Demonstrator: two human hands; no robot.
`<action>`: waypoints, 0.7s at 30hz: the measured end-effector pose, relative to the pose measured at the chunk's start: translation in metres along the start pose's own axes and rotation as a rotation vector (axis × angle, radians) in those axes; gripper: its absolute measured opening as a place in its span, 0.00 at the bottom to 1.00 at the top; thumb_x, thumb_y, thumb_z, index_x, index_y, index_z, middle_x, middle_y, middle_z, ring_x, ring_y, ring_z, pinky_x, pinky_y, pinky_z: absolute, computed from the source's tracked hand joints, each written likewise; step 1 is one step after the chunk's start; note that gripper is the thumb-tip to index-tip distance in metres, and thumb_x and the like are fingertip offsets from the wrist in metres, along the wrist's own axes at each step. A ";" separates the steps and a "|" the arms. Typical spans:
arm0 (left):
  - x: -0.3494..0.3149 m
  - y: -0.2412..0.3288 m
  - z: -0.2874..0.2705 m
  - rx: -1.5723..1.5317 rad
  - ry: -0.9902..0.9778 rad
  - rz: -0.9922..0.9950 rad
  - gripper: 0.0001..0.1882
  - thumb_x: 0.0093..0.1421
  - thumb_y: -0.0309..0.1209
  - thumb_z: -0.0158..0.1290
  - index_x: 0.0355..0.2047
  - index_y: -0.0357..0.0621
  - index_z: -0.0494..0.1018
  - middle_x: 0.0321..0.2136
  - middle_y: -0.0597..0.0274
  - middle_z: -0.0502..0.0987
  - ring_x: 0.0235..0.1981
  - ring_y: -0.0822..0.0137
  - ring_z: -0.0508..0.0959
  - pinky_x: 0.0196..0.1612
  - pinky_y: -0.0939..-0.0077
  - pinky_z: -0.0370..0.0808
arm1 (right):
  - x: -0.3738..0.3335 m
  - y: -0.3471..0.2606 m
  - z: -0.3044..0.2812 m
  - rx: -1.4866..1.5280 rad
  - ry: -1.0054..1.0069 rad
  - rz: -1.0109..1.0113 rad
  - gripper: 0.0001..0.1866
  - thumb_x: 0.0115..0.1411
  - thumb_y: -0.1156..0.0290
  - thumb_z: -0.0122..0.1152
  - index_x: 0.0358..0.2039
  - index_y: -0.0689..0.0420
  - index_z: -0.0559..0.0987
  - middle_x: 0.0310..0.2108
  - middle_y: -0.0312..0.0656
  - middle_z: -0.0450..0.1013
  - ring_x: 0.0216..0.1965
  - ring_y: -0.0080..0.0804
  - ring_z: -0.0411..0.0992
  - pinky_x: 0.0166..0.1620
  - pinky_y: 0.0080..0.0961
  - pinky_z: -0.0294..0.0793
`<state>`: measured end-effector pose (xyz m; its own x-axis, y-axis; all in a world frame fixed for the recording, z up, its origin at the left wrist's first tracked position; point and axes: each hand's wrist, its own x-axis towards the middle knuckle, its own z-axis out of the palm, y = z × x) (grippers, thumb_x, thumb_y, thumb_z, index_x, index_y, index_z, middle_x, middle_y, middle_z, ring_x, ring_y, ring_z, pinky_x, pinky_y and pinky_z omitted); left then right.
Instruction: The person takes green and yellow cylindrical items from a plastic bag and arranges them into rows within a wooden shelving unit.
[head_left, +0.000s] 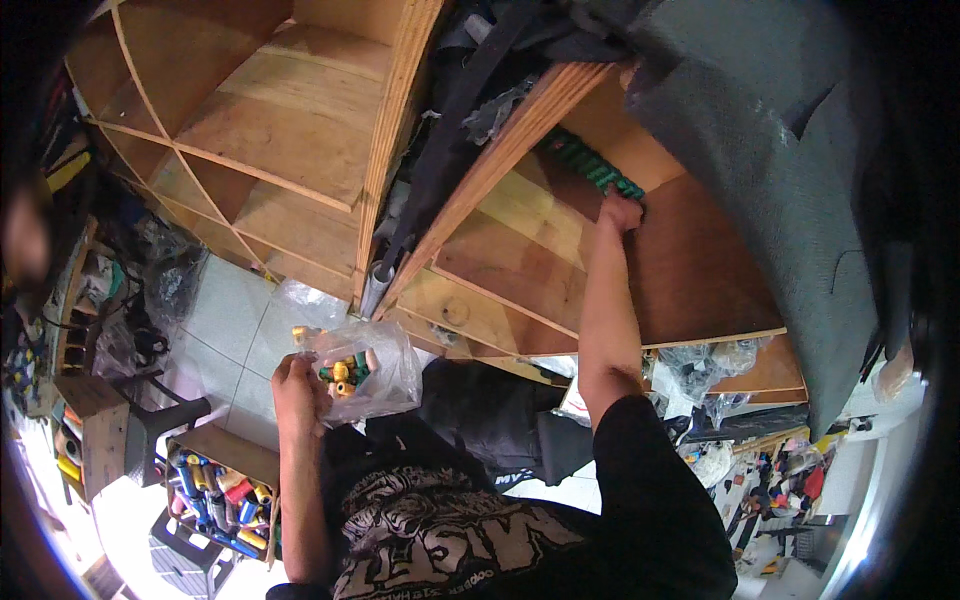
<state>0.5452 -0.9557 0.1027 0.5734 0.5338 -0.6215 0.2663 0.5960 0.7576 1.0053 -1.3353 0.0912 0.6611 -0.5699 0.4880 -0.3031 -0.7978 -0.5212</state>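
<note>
My left hand [298,392] is closed on the gathered edge of a clear plastic bag [392,372]. Inside the bag lie several thread spools [343,378], yellow, green and pale pink. One more yellow spool [300,333] shows just above my left fingers. My right arm stretches deep into a wooden shelf compartment, where my right hand [622,212] is curled at the near end of a row of dark green thread spools [592,165]. Its thumb lies against the row, and the fingers seem closed round an end spool, partly hidden.
A second wooden shelf unit [290,120] stands to the left, with a grey pipe [376,288] and dark cloth in the gap between. A box of colourful spools [222,500] sits at lower left near a dark chair [160,415]. Grey sheeting [770,150] hangs at right.
</note>
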 end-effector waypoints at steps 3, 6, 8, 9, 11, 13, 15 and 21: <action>0.001 0.000 0.002 0.010 0.010 -0.012 0.07 0.55 0.29 0.40 0.29 0.39 0.66 0.09 0.73 0.55 0.05 0.80 0.52 0.06 0.83 0.47 | 0.005 -0.001 -0.009 0.014 -0.065 -0.119 0.14 0.44 0.63 0.67 0.22 0.61 0.79 0.27 0.50 0.76 0.28 0.40 0.76 0.28 0.29 0.74; 0.001 -0.002 -0.002 -0.008 0.028 -0.018 0.06 0.55 0.29 0.41 0.29 0.40 0.66 0.09 0.73 0.55 0.05 0.80 0.52 0.06 0.83 0.47 | 0.000 -0.015 -0.006 0.157 -0.022 0.202 0.14 0.44 0.62 0.67 0.23 0.61 0.80 0.27 0.51 0.75 0.29 0.40 0.76 0.29 0.29 0.74; 0.002 -0.001 0.001 -0.036 -0.004 -0.017 0.06 0.55 0.28 0.41 0.29 0.40 0.66 0.09 0.73 0.55 0.05 0.80 0.52 0.06 0.83 0.47 | 0.045 0.019 0.000 -0.293 -0.045 -0.066 0.14 0.43 0.63 0.67 0.24 0.61 0.80 0.28 0.52 0.75 0.31 0.41 0.76 0.30 0.31 0.75; 0.002 -0.001 0.000 -0.032 -0.004 -0.015 0.06 0.55 0.28 0.41 0.29 0.40 0.66 0.09 0.73 0.55 0.05 0.80 0.52 0.06 0.84 0.47 | 0.049 0.019 0.005 -0.335 -0.042 -0.087 0.14 0.42 0.64 0.67 0.25 0.61 0.80 0.29 0.52 0.75 0.32 0.41 0.76 0.31 0.31 0.75; 0.002 0.001 -0.003 -0.017 0.000 -0.012 0.06 0.55 0.28 0.41 0.29 0.40 0.65 0.10 0.73 0.55 0.05 0.81 0.52 0.06 0.84 0.47 | 0.045 0.011 0.007 -0.243 -0.007 -0.006 0.14 0.42 0.64 0.67 0.26 0.61 0.80 0.29 0.51 0.75 0.33 0.42 0.76 0.33 0.32 0.76; 0.004 -0.001 -0.005 -0.056 0.027 -0.005 0.06 0.55 0.28 0.41 0.29 0.40 0.66 0.10 0.73 0.55 0.05 0.81 0.52 0.06 0.84 0.46 | 0.022 -0.005 -0.002 -0.125 -0.019 0.051 0.14 0.42 0.64 0.67 0.26 0.62 0.79 0.29 0.51 0.75 0.33 0.41 0.76 0.34 0.33 0.76; 0.003 0.001 -0.003 -0.056 0.032 -0.008 0.07 0.55 0.28 0.41 0.30 0.39 0.66 0.10 0.73 0.55 0.05 0.81 0.52 0.06 0.84 0.46 | 0.008 -0.017 -0.027 -0.161 -0.073 -0.030 0.14 0.43 0.64 0.66 0.25 0.62 0.79 0.29 0.50 0.76 0.34 0.41 0.76 0.35 0.33 0.76; 0.003 0.009 0.002 0.029 0.002 0.003 0.09 0.55 0.29 0.40 0.32 0.37 0.66 0.10 0.71 0.56 0.05 0.79 0.53 0.05 0.82 0.47 | 0.019 -0.007 -0.037 -0.224 -0.053 -0.070 0.14 0.42 0.64 0.68 0.22 0.64 0.78 0.28 0.48 0.76 0.29 0.38 0.76 0.32 0.29 0.77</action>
<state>0.5502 -0.9501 0.1080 0.5725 0.5373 -0.6194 0.2868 0.5765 0.7651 0.9945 -1.3481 0.1305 0.7190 -0.5052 0.4774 -0.3958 -0.8622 -0.3162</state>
